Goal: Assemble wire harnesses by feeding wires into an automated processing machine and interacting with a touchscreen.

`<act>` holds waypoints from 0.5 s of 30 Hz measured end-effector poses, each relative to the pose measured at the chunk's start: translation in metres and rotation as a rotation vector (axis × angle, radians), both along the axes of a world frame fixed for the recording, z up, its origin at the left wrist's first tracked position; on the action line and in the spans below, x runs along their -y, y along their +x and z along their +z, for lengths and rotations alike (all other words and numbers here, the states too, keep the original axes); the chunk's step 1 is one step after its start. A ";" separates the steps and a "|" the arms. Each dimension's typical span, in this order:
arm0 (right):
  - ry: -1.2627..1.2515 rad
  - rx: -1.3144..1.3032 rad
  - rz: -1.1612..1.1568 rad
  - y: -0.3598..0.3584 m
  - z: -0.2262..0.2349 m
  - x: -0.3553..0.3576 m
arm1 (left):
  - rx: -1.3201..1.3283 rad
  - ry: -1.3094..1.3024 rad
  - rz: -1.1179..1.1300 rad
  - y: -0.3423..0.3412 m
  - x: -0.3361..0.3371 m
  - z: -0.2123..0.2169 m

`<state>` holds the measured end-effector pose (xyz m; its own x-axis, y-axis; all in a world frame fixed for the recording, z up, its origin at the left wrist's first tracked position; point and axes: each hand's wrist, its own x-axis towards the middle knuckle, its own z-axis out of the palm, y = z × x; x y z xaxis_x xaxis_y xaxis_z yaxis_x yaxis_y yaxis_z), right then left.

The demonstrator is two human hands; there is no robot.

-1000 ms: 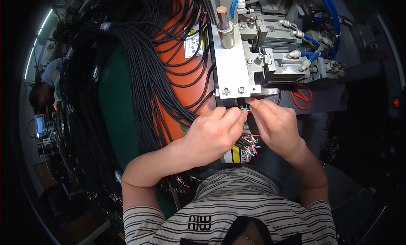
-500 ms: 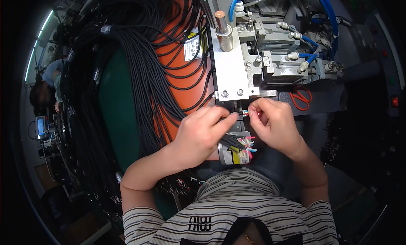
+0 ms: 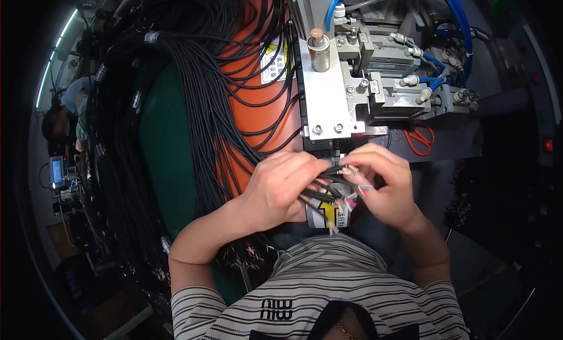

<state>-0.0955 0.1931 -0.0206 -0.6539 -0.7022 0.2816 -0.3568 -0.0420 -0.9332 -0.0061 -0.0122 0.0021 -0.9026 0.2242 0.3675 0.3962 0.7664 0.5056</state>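
My left hand (image 3: 280,186) is closed around a small bunch of black cables (image 3: 321,196) in front of the machine's metal head. Their stripped ends show thin coloured wires (image 3: 347,204), spread toward my right hand. My right hand (image 3: 386,186) has its thumb and fingers bent close to the end of one cable (image 3: 346,170), whose pale wires show at the fingertips. Whether that cable is pinched firmly is hard to see, as the fingers are slightly blurred. Both hands are just below the silver plate (image 3: 327,102) of the machine.
A thick bundle of black cables (image 3: 199,99) drapes over an orange surface (image 3: 255,114) on the left. Pneumatic cylinders (image 3: 390,61) with blue tubes (image 3: 467,32) stand at the upper right. Red-handled scissors (image 3: 419,141) lie right of the machine. Another person (image 3: 75,108) is at the far left.
The right hand has come slightly down, away from the slot under the plate, with its fingers now at the held cables. The cable ends in the left hand have fanned out and dropped lower.
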 end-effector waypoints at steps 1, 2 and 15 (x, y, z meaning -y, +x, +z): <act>0.022 0.175 -0.026 0.002 0.000 0.001 | 0.007 0.044 -0.021 0.001 -0.001 -0.001; 0.022 0.175 -0.025 0.003 -0.001 0.002 | 0.014 0.089 -0.039 0.001 -0.002 -0.003; -0.151 0.969 0.198 -0.012 -0.001 0.002 | 0.176 0.380 0.043 -0.005 -0.004 0.008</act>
